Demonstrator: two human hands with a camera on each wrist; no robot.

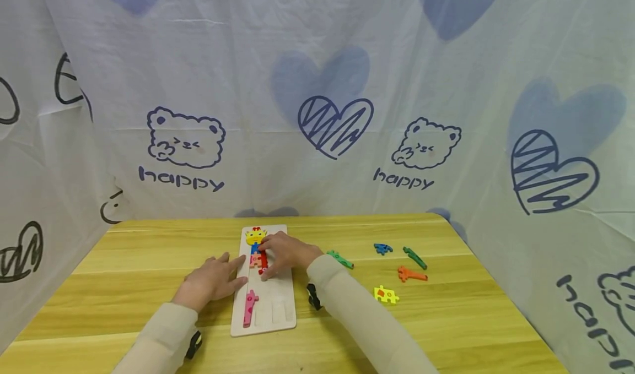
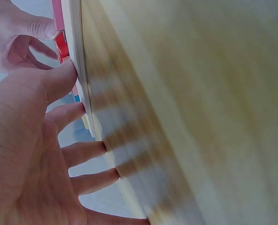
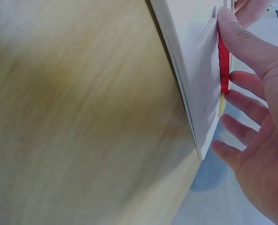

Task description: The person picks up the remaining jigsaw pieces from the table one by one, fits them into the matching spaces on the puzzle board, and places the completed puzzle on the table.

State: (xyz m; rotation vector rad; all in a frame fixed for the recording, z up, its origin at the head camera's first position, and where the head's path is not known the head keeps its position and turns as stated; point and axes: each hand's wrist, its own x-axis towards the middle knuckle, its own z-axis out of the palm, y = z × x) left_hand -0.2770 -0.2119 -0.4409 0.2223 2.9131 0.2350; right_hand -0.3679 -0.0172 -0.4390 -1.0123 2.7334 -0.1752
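Note:
A pale puzzle board (image 1: 275,287) with shallow recesses lies on the table. My right hand (image 1: 286,253) holds a red puzzle piece (image 3: 224,61) between thumb and fingers, low over the board. Beside it sit a yellow giraffe-head piece (image 1: 256,237), a blue piece (image 1: 255,248) and a salmon-coloured piece (image 1: 255,261). Toward the near end of the board is a pink leg-shaped piece (image 1: 249,309). My left hand (image 1: 210,277), fingers spread, rests at the board's left edge; its thumb touches the edge in the left wrist view.
Right of the board lie loose pieces: light green (image 1: 341,259), blue (image 1: 383,248), dark green (image 1: 414,258), orange (image 1: 412,274) and yellow (image 1: 386,294). A printed cloth (image 1: 258,142) hangs behind the wooden table (image 1: 149,253) and along its sides.

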